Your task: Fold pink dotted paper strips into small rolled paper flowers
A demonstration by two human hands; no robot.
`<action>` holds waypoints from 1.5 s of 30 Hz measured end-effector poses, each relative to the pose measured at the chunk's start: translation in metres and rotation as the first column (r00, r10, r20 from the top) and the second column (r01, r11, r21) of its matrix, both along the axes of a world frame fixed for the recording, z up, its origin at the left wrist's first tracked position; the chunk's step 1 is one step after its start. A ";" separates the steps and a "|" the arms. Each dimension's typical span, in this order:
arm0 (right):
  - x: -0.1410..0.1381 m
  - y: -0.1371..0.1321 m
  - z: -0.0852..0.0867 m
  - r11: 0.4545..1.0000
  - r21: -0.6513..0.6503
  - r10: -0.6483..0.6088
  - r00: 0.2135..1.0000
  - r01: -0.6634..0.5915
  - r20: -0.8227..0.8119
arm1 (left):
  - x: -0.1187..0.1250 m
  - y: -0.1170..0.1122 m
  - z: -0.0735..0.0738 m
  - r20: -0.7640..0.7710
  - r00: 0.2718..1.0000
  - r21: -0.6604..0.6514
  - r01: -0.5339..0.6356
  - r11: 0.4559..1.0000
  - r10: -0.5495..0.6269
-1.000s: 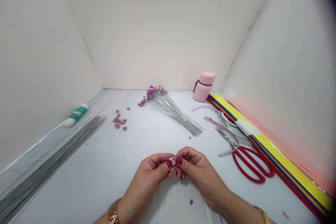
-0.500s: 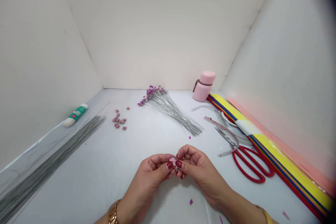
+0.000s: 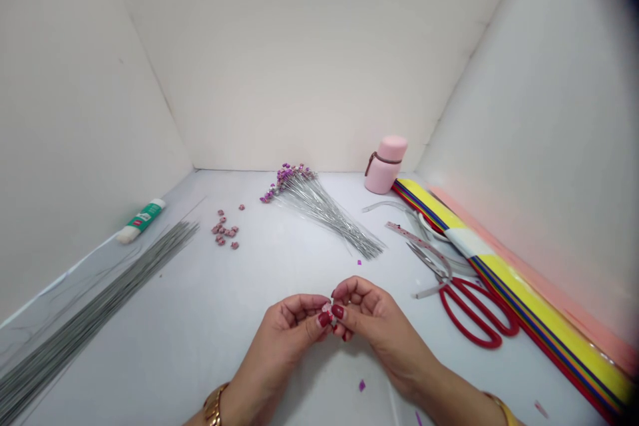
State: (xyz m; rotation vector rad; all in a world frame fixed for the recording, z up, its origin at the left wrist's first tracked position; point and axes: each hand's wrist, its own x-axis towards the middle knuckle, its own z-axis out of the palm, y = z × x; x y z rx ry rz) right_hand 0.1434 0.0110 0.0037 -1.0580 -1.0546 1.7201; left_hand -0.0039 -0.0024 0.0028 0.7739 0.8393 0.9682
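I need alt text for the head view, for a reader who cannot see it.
A left hand and right hand pinch a small pinkish piece over a white table. Beyond lie loose pink pieces and purple-tipped wires; red-handled scissors lie at right, grey wires at left.

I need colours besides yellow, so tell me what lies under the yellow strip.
Under the yellow strip, a blue layer and a red layer show along the edge. The rest is covered, so the number of layers cannot be seen.
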 end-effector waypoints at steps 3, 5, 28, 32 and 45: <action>0.000 0.000 0.001 1.000 -0.005 -0.008 1.000 0.008 -0.005 | 0.000 0.000 -0.001 -0.008 1.000 0.033 0.023 0.999 -0.022; 0.000 -0.001 0.001 1.000 -0.006 -0.012 1.000 0.011 -0.015 | 0.000 -0.001 -0.002 -0.021 1.000 0.052 0.024 0.998 -0.023; -0.006 -0.005 -0.007 0.999 -0.050 0.019 1.000 -0.018 0.022 | 0.000 -0.003 0.001 -0.203 0.977 0.112 -0.045 0.993 0.067; -0.005 -0.006 -0.009 0.995 -0.045 0.092 0.995 -0.090 0.030 | -0.001 -0.004 0.000 -0.247 0.966 0.173 -0.034 0.984 0.077; -0.006 -0.009 -0.007 0.992 -0.047 0.122 0.992 -0.120 0.029 | -0.007 -0.003 0.002 -0.461 0.874 0.315 -0.003 0.949 0.155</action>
